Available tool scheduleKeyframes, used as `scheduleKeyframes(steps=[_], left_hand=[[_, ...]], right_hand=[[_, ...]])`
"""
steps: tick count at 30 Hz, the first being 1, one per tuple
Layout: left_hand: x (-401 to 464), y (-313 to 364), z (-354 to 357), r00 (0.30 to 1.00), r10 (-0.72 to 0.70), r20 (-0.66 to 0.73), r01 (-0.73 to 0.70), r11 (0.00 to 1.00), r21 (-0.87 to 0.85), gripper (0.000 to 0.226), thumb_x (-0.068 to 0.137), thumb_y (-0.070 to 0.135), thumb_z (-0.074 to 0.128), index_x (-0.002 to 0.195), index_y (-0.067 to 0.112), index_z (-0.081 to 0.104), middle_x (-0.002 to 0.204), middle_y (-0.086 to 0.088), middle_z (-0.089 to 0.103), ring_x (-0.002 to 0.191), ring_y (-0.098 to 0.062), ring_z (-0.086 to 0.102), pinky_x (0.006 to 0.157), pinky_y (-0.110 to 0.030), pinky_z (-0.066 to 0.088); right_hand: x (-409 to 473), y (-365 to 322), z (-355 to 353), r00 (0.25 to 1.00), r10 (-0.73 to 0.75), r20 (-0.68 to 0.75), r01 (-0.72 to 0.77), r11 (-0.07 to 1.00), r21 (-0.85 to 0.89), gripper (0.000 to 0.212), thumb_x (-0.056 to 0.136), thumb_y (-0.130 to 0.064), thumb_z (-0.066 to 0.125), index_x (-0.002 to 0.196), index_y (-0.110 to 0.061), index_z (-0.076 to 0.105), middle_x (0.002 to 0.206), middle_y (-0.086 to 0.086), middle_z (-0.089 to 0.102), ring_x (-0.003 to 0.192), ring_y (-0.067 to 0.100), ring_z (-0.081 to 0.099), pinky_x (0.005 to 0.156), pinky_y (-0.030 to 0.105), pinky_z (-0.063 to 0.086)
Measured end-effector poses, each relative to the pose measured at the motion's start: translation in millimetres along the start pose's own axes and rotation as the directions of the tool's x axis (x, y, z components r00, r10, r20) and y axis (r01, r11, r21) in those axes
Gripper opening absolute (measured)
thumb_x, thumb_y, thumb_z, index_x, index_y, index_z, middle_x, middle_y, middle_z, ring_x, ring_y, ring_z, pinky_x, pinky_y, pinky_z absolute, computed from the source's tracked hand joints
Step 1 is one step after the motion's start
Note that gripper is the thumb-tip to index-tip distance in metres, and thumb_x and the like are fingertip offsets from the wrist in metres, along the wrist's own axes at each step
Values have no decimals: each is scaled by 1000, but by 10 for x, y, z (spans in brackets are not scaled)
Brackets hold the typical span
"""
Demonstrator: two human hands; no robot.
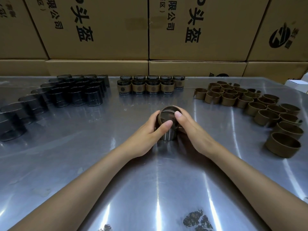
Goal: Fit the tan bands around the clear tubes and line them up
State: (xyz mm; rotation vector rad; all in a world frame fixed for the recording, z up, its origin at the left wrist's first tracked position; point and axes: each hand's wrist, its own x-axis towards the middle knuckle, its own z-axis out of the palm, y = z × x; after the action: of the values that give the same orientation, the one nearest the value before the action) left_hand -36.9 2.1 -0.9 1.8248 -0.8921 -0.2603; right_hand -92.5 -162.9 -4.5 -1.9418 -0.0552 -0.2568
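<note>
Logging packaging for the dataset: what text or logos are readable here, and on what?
"头盔": large print on two cardboard boxes behind the table.
"限公司": smaller print on the same two boxes, cut off at the top.
"区)": beside it, partly cut off.
Round black logo on the right box: lettering too small to read.
Round emblems on the fitted tan bands: unreadable.

Bare tubes [66, 92] left, finished [146, 85] behind, bands [260, 105] right.

You're at a packing bench in a warehouse or small factory: stacked cardboard cartons [100, 30] (printed in Chinese) wall the far edge of a steel table [83, 164], with batches of bare tubes [75, 94], loose tan bands [260, 104] and finished pieces [150, 85] laid out.
</note>
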Motion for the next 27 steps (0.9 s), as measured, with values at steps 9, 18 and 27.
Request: scheduleKeyframes(steps=[9,18,27], left_hand=[[35,-22,-3,998,-59,16,57,991,118,79,80,80,27,141,32,37,142,11,47,134,-6,40,114,-32,29],[-7,86,195,988,-108,-110,90,983,-161,84,84,73,7,145,21,31,147,1,37,138,-7,33,117,-32,24],[-9,222,340,955,-170,-243,55,906,-419,88,70,81,29,130,22,56,131,-14,55,129,-24,50,113,-49,32]], right_hand=[[-32,-30,1,996,23,92,-13,995,-103,71,87,-68,22,147,-32,29,148,-13,38,136,1,34,118,36,24],[-12,-137,178,1000,26,-8,-23,977,210,68,85,-70,29,137,-28,42,138,0,51,127,9,50,112,40,35],[-38,-251,259,982,27,-184,51,913,406,78,80,-64,43,138,-13,41,127,13,60,120,22,58,107,51,40]])
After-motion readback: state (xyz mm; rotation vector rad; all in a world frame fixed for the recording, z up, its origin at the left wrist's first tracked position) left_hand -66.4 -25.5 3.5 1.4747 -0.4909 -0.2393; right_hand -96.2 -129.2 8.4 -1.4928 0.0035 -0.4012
